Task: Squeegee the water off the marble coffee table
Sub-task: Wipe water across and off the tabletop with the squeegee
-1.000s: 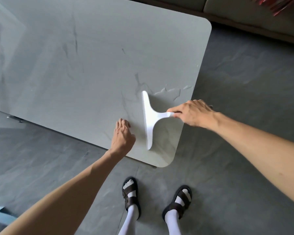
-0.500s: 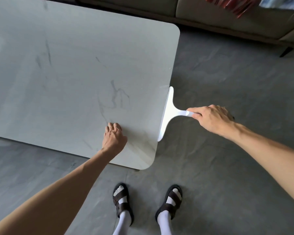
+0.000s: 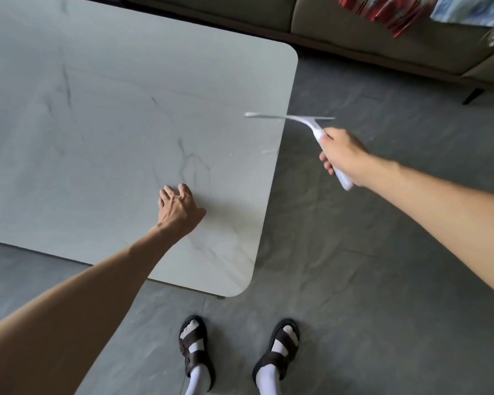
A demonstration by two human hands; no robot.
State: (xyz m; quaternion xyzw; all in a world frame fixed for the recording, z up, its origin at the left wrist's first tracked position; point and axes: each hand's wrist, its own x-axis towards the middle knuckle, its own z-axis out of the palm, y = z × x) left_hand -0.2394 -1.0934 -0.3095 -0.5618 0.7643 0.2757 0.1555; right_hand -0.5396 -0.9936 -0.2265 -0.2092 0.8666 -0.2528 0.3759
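The pale grey marble coffee table fills the upper left, with dark veins and rounded corners. My left hand rests flat on its top near the right edge, fingers spread. My right hand grips the handle of the white squeegee, held in the air beside the table's right edge. Its blade lies crosswise and blurred, the left end over the table edge, the right end over the floor. A small wet streak shows at the table's right rim.
Dark grey tiled floor surrounds the table. A brown sofa runs along the top with red plaid and blue cloths on it, one sofa leg at the right. My sandalled feet stand by the table's near corner.
The squeegee swept rightward off the table's right edge. My right hand then lifted it and turned the blade from lengthwise to crosswise. My left hand stayed resting on the tabletop.
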